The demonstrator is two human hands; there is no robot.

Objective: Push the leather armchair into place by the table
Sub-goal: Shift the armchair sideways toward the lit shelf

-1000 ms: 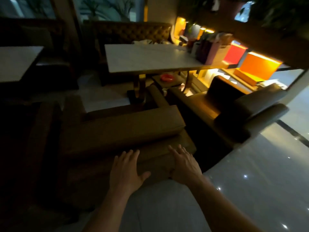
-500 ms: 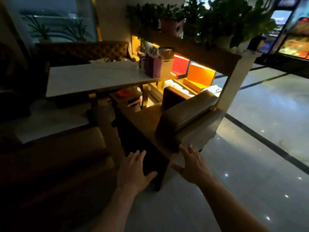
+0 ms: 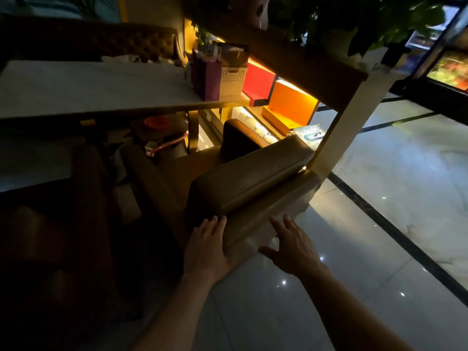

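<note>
A brown leather armchair [image 3: 248, 178] stands at an angle in front of the white-topped table [image 3: 96, 87], its padded backrest towards me. My left hand [image 3: 206, 245] lies flat against the back's near corner, fingers spread. My right hand [image 3: 291, 245] hovers open at the chair's lower back edge, fingers apart; whether it touches the leather I cannot tell. Neither hand holds anything.
A second dark armchair [image 3: 50, 236] stands close on the left. A white post [image 3: 347, 127] of the shelf unit stands right by the chair's far end. Orange [image 3: 291, 105] and red [image 3: 257, 79] boxes glow beyond. Glossy tiled floor [image 3: 379, 224] spreads to the right.
The view has swung from the left armchair to the right one. Both hands have left the first chair's back and come up to the back of the second.
</note>
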